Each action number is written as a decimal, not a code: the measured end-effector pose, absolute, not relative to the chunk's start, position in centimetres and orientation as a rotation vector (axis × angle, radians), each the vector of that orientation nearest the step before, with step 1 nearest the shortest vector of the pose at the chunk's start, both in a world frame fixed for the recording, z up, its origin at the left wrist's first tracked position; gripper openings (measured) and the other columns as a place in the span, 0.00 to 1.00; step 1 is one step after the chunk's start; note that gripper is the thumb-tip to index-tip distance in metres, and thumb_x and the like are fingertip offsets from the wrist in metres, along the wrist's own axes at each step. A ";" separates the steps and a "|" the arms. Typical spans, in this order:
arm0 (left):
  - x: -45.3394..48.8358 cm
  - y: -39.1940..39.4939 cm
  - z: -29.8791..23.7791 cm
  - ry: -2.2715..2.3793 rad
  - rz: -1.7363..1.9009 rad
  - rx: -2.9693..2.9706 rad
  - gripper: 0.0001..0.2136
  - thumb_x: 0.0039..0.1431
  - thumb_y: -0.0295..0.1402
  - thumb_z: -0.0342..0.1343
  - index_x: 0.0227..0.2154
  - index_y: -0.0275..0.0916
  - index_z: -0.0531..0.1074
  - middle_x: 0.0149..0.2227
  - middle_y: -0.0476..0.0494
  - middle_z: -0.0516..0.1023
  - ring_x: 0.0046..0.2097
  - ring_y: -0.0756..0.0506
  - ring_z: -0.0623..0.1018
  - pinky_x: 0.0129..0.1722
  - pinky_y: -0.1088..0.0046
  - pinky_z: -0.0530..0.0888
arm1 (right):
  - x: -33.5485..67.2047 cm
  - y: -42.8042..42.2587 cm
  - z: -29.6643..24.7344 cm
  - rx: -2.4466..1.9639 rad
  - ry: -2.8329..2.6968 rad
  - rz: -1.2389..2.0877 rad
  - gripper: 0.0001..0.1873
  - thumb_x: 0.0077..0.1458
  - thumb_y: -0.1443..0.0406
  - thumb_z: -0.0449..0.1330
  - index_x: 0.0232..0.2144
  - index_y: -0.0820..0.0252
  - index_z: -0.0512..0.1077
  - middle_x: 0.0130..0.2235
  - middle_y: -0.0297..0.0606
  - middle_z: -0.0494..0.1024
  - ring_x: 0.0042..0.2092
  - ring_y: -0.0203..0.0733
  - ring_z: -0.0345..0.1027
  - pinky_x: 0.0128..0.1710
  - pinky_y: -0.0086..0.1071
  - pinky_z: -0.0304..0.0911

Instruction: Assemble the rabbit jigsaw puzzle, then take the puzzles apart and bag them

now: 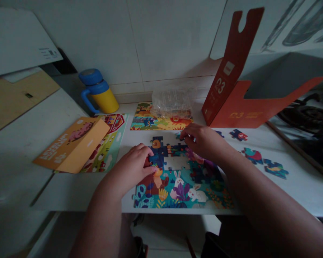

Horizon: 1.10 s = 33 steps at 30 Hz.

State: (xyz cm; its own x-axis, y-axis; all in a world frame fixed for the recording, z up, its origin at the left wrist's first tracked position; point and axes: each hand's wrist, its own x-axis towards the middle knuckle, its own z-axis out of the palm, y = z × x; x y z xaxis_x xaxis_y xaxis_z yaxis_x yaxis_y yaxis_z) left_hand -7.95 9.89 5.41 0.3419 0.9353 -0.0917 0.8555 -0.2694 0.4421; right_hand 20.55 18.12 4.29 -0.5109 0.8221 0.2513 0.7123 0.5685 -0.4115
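Half-built jigsaw puzzle (183, 186) at near edge of white table (298, 186), under both hands. Left hand (134, 165) fingers bent, pressing upper-left pieces, gripping nothing. Right hand (201, 139) at top edge, fingertips on teal piece (178, 135) — grip unclear. Loose pieces (276, 168) lie to right.

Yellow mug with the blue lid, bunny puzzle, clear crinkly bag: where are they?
Yellow plastic mug with blue lid (107, 101): head view, yellow body.
Colourful cardboard bunny jigsaw puzzle (181, 191): head view, purple leaves.
Clear crinkled plastic bag (173, 102): head view, its middle.

Head view, steeply down, close
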 end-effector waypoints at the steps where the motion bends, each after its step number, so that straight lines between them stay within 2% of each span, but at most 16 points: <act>1: -8.0 9.9 5.4 1.576 0.271 2.179 0.12 0.62 0.33 0.67 0.46 0.42 0.73 0.52 0.42 0.77 0.54 0.39 0.78 0.56 0.59 0.73 | 20.6 18.1 4.4 -1.245 -2.377 0.346 0.13 0.59 0.72 0.58 0.39 0.58 0.81 0.42 0.42 0.84 0.43 0.45 0.77 0.45 0.34 0.67; 4: -8.1 10.0 5.1 1.568 0.315 2.142 0.14 0.61 0.32 0.68 0.46 0.43 0.71 0.50 0.44 0.78 0.52 0.40 0.78 0.53 0.61 0.74 | 21.5 18.4 5.0 -1.294 -2.304 0.271 0.13 0.59 0.72 0.57 0.39 0.59 0.81 0.41 0.42 0.84 0.41 0.44 0.77 0.43 0.34 0.66; 8: -7.9 9.8 4.9 1.514 0.350 2.109 0.15 0.61 0.30 0.67 0.47 0.46 0.69 0.44 0.49 0.80 0.44 0.43 0.80 0.45 0.66 0.73 | 24.1 19.0 6.3 -1.508 -2.075 0.159 0.13 0.60 0.68 0.57 0.39 0.58 0.82 0.39 0.43 0.85 0.37 0.45 0.77 0.38 0.35 0.65; 13: -7.0 9.6 6.0 1.455 0.323 2.085 0.09 0.66 0.28 0.60 0.45 0.46 0.68 0.38 0.51 0.80 0.38 0.45 0.80 0.38 0.70 0.71 | 25.9 19.4 6.5 -1.670 -1.949 0.235 0.12 0.60 0.64 0.59 0.41 0.55 0.82 0.32 0.38 0.84 0.32 0.44 0.76 0.33 0.34 0.62; 18: -6.3 9.6 6.7 1.431 0.380 2.087 0.07 0.69 0.28 0.57 0.46 0.46 0.71 0.44 0.50 0.82 0.42 0.46 0.82 0.41 0.70 0.72 | 25.4 19.6 5.3 -1.649 -2.199 0.267 0.13 0.63 0.62 0.57 0.43 0.55 0.82 0.36 0.39 0.85 0.34 0.44 0.77 0.35 0.34 0.63; 22: -6.3 9.8 6.2 1.421 0.438 2.066 0.08 0.70 0.29 0.55 0.47 0.47 0.73 0.47 0.50 0.83 0.45 0.46 0.83 0.45 0.70 0.74 | 25.2 20.0 4.1 -1.737 -2.408 0.197 0.14 0.64 0.57 0.60 0.46 0.55 0.82 0.43 0.43 0.86 0.40 0.48 0.79 0.39 0.35 0.65; 24: -6.3 10.0 5.9 1.424 0.458 2.047 0.08 0.70 0.29 0.55 0.48 0.47 0.73 0.47 0.50 0.84 0.45 0.46 0.83 0.45 0.70 0.75 | 25.3 20.1 3.7 -1.768 -2.438 0.164 0.16 0.63 0.56 0.61 0.47 0.55 0.81 0.45 0.46 0.85 0.43 0.49 0.79 0.39 0.35 0.66; 29: -6.6 10.2 5.7 1.432 0.509 1.990 0.08 0.70 0.32 0.54 0.48 0.47 0.74 0.42 0.50 0.85 0.43 0.45 0.84 0.45 0.68 0.78 | 25.9 19.9 3.9 -1.972 -2.311 0.076 0.13 0.64 0.60 0.60 0.43 0.57 0.82 0.40 0.48 0.85 0.39 0.50 0.79 0.36 0.37 0.64; 33: -6.7 10.2 5.7 1.431 0.550 1.965 0.08 0.70 0.32 0.54 0.49 0.47 0.74 0.40 0.50 0.84 0.42 0.46 0.84 0.43 0.69 0.79 | 24.8 19.4 4.5 -1.851 -2.335 0.046 0.17 0.65 0.57 0.62 0.50 0.58 0.80 0.48 0.50 0.83 0.44 0.52 0.79 0.41 0.38 0.67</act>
State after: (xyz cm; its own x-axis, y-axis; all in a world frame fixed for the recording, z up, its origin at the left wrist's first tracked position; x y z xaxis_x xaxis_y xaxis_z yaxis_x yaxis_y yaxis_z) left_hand -6.72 10.23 5.69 0.3200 0.9468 -0.0350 0.6800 -0.2038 0.7043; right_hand 24.80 19.41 4.47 -0.2208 0.9694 0.1070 0.9645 0.2334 -0.1240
